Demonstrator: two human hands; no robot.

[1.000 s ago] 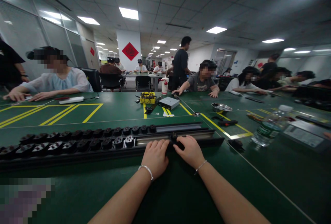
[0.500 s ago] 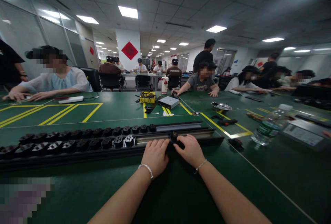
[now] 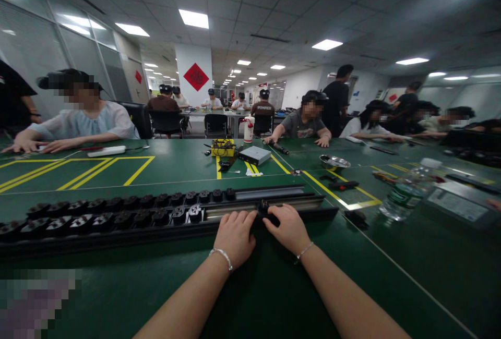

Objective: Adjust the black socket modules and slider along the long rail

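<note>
My left hand (image 3: 236, 234) and my right hand (image 3: 288, 227) meet over the right part of the nearer black rail (image 3: 331, 217). Between their fingertips is a small black plug-like module (image 3: 263, 206), sitting at the rail's channel. The fingers of both hands are curled, with thumbs and index fingers closed on the module's sides; its lower part is hidden. Along the left of this rail stand several similar black modules (image 3: 141, 218), a white-faced one (image 3: 194, 213) being the rightmost. Behind it a second rail (image 3: 270, 191) carries another row of black modules (image 3: 178, 197).
On the right are a water bottle (image 3: 407, 193), a grey metal box (image 3: 462, 201), a steel bowl (image 3: 334, 161) and a black tool (image 3: 344, 185). Farther back lie a silver box (image 3: 254, 155) and a yellow box (image 3: 223, 147) with cables. Co-workers sit around the green table (image 3: 188, 287).
My hands and the module have barely moved. Across the table, a co-worker's hand now shows a dark tool-like object, and a person standing behind has shifted right.
</note>
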